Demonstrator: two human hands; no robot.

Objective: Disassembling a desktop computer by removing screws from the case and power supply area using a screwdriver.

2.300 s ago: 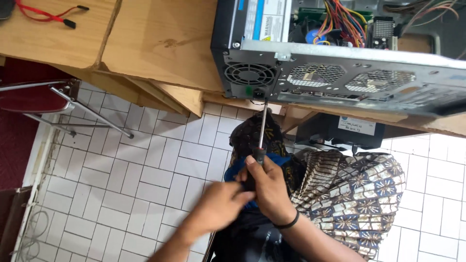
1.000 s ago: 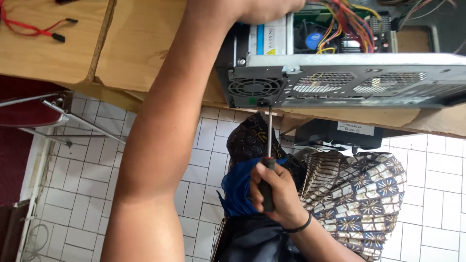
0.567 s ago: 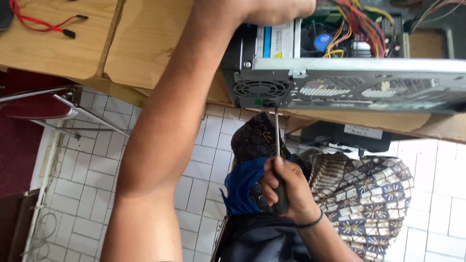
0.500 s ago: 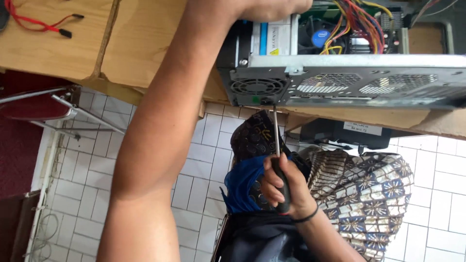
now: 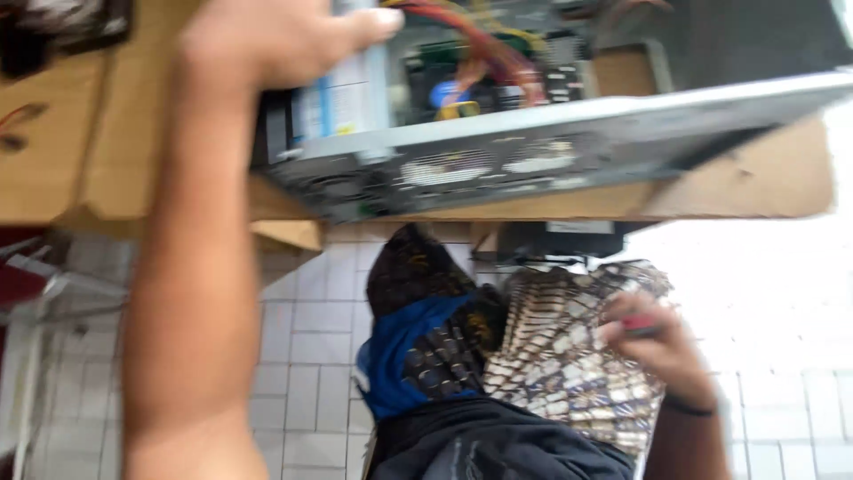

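Note:
The picture is motion-blurred. An open grey computer case (image 5: 551, 151) lies on its side on a wooden table (image 5: 107, 169), with coloured wires showing inside. My left hand (image 5: 275, 40) reaches up over the case's top edge by the power supply (image 5: 342, 98) and holds it. My right hand (image 5: 662, 351) is low at the right, over my lap, closed around a screwdriver (image 5: 638, 325). Only a small red part of the tool shows between the fingers. This hand is well apart from the case.
Patterned brown and blue cloth (image 5: 551, 356) covers my lap below the table edge. A black box (image 5: 555, 240) sits under the table. White floor tiles (image 5: 302, 356) lie below, and a metal chair frame (image 5: 35, 293) stands at the left.
My right hand has pulled the screwdriver off the case's rear panel and dropped down to the right. My left hand stays on the case. The view has swung and blurred.

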